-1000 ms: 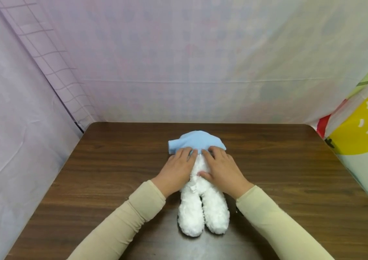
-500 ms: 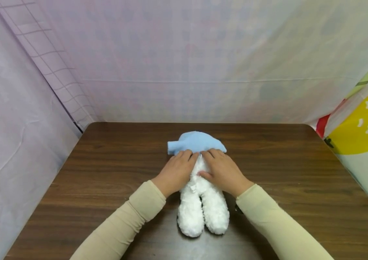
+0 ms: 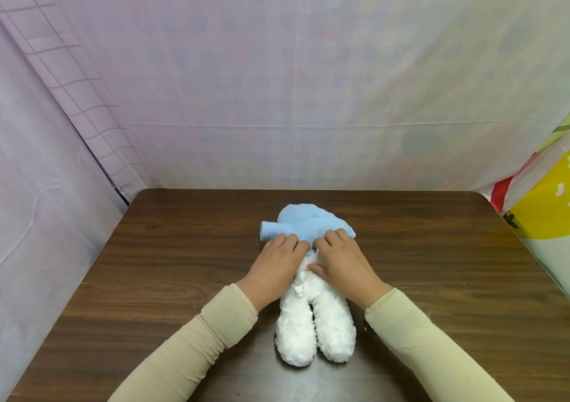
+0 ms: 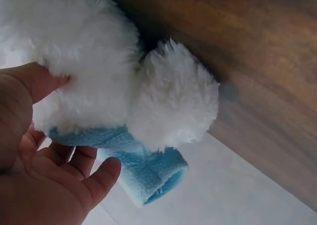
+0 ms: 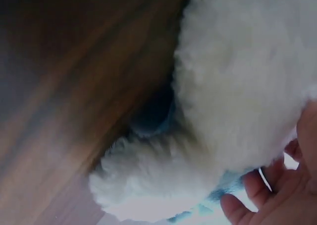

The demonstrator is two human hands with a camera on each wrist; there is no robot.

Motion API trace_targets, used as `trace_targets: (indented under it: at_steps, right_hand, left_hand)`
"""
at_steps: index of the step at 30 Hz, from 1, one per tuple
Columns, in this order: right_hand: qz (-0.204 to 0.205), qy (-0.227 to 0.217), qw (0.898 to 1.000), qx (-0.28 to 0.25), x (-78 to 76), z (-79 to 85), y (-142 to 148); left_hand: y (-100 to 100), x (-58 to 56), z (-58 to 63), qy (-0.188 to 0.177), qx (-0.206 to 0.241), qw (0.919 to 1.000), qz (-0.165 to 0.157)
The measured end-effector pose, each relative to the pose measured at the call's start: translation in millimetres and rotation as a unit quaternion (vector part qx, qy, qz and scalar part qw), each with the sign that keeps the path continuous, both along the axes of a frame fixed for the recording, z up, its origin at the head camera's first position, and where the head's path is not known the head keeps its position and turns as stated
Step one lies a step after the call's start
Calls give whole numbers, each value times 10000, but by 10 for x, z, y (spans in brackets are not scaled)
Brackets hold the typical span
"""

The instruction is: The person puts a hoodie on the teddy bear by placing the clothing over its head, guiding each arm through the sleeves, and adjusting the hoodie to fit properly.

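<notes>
A white fluffy plush toy (image 3: 310, 285) lies on the brown table, its two legs toward me. Light blue fleece clothing (image 3: 305, 220) covers its far end, with one short sleeve (image 3: 271, 230) sticking out to the left. My left hand (image 3: 276, 269) and right hand (image 3: 347, 268) grip the near edge of the fleece from either side. In the left wrist view, the left thumb (image 4: 49, 81) presses into the fur while the fingers are at the blue cloth. The right wrist view shows the right fingers (image 5: 257, 188) beside the blue edge. The toy's head is hidden.
The dark wood table (image 3: 164, 268) extends around the toy on all sides. A pale patterned curtain (image 3: 290, 111) hangs behind the table's far edge, and a white sheet (image 3: 28, 223) hangs at left. Printed cloth with a yellow shape (image 3: 566, 195) is at right.
The fleece has shifted slightly toward me, with a fold now showing across it. The fingers of both hands have curled more and drawn back a little. The toy's legs stay in place.
</notes>
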State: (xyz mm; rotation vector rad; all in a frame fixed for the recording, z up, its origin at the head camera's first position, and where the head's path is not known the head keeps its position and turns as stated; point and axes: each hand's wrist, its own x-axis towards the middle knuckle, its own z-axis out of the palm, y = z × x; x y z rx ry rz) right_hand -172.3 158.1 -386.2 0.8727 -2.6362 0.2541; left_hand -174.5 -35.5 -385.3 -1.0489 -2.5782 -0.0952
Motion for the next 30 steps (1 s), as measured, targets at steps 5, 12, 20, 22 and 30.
trace_targets:
  at_steps: [5,12,20,22,30]
  right_hand:
    - [-54,248,9996,-86,62,-50,-15]
    - [130,255,9992,-271,82,-66,35]
    - [209,-1189,9927,-86,94,93,241]
    - [276,-1504,9882,-1,96,126,287]
    - [457,-1492,9863,-542,27,86,303]
  left_hand:
    - [8,18,-18,-73,-43,9999,-103]
    - [-14,20,-8,-283,181,9993,-161]
    - [-189,-11,53,-1233,649,9902,-21]
    - [-265,-15,83,-1633,774,9835,-20]
    - [-359,-52,113,-2524,891,9628,-371]
